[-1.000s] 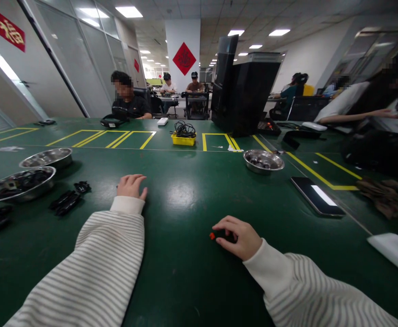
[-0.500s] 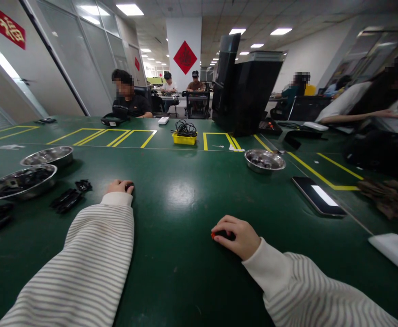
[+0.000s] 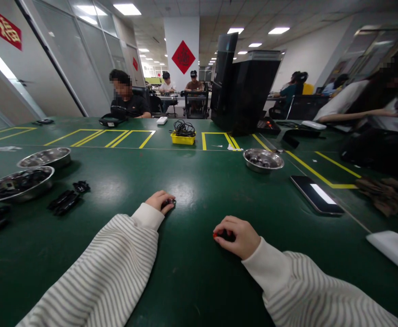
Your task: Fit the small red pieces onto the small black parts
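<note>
My left hand (image 3: pixel 160 201) is closed round a small dark part (image 3: pixel 172 202), mostly covered by the fingers, near the middle of the green table (image 3: pixel 185 272). To its right and nearer to me, my right hand (image 3: pixel 238 236) curls round a small black piece with an orange-red tip (image 3: pixel 226 235); its exact kind is hidden in the grip. Left of my left hand lie a few black parts (image 3: pixel 64 200) and a smaller black part (image 3: pixel 81 186). A steel bowl of black parts (image 3: pixel 47 184) stands farther left.
Another steel bowl (image 3: pixel 67 159) stands behind the left one; a third bowl (image 3: pixel 263 169) is at the right. A phone (image 3: pixel 307 195), a white object (image 3: pixel 394 254) and a brown cloth (image 3: pixel 387 200) lie rightward. At the back are a yellow box with cables (image 3: pixel 183 140) and black cases (image 3: pixel 253 95).
My left hand has moved right, away from the loose black parts toward the middle of the table, carrying the small dark part. The right hand has hardly moved.
</note>
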Demonstrator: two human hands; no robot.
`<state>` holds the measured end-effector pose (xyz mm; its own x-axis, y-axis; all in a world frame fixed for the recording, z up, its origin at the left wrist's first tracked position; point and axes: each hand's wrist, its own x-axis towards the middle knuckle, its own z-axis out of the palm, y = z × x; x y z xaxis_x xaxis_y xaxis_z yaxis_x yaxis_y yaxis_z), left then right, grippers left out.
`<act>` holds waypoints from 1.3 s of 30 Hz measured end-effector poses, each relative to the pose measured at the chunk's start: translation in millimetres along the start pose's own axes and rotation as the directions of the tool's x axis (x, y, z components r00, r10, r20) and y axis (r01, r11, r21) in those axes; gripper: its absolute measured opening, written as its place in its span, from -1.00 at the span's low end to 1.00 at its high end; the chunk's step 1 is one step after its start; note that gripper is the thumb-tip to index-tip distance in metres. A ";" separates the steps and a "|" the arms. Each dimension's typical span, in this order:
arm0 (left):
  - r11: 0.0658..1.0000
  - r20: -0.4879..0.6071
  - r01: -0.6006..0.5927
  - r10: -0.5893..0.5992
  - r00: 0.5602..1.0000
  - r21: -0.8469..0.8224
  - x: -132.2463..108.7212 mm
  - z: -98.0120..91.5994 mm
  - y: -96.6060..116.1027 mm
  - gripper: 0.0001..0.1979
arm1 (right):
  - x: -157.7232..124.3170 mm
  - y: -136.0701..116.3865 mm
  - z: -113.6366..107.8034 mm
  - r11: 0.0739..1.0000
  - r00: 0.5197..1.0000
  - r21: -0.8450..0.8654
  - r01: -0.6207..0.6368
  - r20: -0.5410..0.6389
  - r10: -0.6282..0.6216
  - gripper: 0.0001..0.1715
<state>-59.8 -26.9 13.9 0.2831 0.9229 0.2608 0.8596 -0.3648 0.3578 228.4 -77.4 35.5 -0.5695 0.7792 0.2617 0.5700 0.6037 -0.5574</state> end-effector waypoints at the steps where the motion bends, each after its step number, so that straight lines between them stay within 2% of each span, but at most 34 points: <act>1: 0.999 0.003 -0.041 0.041 0.999 -0.020 -1.2 3.1 8.7 -0.79 | 0.1 0.3 -0.2 1.000 1.000 -0.007 0.004 -0.002 -0.004 -0.90; 5: 0.969 -0.017 -0.228 0.228 0.974 -0.096 -8.8 14.0 40.6 -0.81 | 0.6 1.1 -0.8 0.999 1.000 -0.033 0.030 0.002 -0.030 -0.88; 7: 0.951 -0.023 -0.282 0.281 0.959 -0.131 -13.8 19.3 54.1 -0.81 | 0.5 1.3 -0.8 0.998 0.999 -0.042 0.037 0.002 -0.037 -0.87; 14: 0.932 -0.022 -0.296 0.298 0.954 -0.208 -26.7 27.8 86.0 -0.90 | -0.1 1.5 -0.3 0.997 0.998 -0.046 0.056 -0.029 -0.058 -0.86; 20: 0.932 -0.025 -0.290 0.292 0.956 -0.220 -28.2 27.3 91.2 -0.88 | -0.1 -0.6 -1.7 0.999 0.998 0.016 0.044 -0.042 -0.043 -0.86; 26: 0.903 -0.111 -0.341 0.323 0.940 -0.263 -28.2 36.2 86.8 -0.91 | -0.1 -3.5 -3.8 0.994 0.999 0.098 -0.040 -0.001 0.041 -0.86; 31: 0.902 -0.100 -0.320 0.304 0.948 -0.291 -30.7 32.4 91.3 -0.90 | -0.6 -2.8 -1.2 0.976 0.995 0.197 -0.096 0.022 0.093 -0.88; 39: 0.923 -0.075 -0.258 0.247 0.966 -0.285 -36.3 25.5 108.8 -0.89 | -1.7 -7.1 1.0 0.953 0.998 0.301 -0.041 -0.038 0.055 -0.84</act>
<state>34.3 -96.9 20.5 0.4540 0.7922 0.4079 0.5992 -0.6102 0.5182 224.7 -83.1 38.2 -0.5145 0.8171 0.2599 0.3879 0.4921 -0.7793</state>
